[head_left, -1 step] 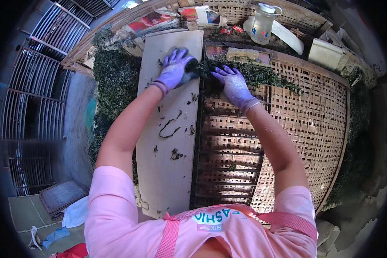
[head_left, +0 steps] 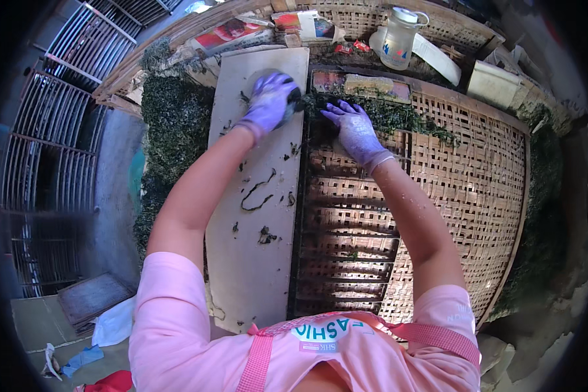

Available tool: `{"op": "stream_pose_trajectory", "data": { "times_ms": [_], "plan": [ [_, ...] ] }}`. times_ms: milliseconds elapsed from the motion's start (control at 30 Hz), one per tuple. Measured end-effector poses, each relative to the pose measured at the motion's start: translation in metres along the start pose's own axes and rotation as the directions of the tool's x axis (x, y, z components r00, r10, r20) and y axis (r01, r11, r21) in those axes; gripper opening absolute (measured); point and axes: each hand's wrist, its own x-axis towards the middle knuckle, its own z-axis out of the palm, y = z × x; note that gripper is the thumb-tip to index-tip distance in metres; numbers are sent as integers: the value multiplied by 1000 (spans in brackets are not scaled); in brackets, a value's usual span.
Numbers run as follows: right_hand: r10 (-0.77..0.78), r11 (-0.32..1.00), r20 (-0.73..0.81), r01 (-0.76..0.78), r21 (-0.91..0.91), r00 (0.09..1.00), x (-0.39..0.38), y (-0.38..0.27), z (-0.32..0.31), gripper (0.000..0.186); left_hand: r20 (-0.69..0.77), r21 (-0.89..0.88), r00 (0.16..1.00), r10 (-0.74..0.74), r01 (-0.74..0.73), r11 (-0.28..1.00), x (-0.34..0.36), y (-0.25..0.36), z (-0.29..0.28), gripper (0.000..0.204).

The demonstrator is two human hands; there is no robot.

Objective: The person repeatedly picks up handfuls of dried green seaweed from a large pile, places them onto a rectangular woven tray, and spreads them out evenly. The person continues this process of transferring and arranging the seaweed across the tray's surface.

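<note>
Both my hands wear purple gloves with pale, dusty patches. My left hand (head_left: 268, 104) is on the upper part of a long pale board (head_left: 258, 170), smeared by motion. A dark green clump shows at its thumb side, partly under the palm; its grip is unclear. Across a dark gap, my right hand (head_left: 357, 130) lies with fingers stretched out at the left end of a strip of dark green leafy material (head_left: 398, 114). That strip runs over the top of a woven bamboo tray (head_left: 464, 196). Wet-looking green scraps (head_left: 266, 235) and a curled strand (head_left: 258, 193) stick to the board.
Dark green leafy mass (head_left: 176, 124) lies left of the board, more along the tray's right side. A clear lidded bottle (head_left: 398, 39) stands at the back, near a white container (head_left: 493, 83). Metal racks (head_left: 52, 137) stand far left; a white cloth (head_left: 113, 321) lies lower left.
My left hand has turned slightly on the board and its fingers have blurred, drawn in from their spread pose. My right hand has hardly moved.
</note>
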Motion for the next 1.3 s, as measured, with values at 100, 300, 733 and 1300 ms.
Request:
{"op": "stream_pose_trajectory", "data": {
  "times_ms": [100,300,733,1300],
  "plan": [
    [-55,998,-12,55,22,998,4,22,20,54,278,-647,959,58,143,749,60,23,10,45],
    [108,989,-314,-72,126,943,-43,13,-39,46,-306,-67,887,347,-383,921,2,61,18,29],
    [465,860,-72,-431,273,882,-68,64,54,58,-65,94,931,360,-354,931,101,222,77,49],
    [126,973,-276,-65,221,953,-52,-1,-49,56,-196,-876,980,-27,-163,454,14,105,53,36]
  ]
}}
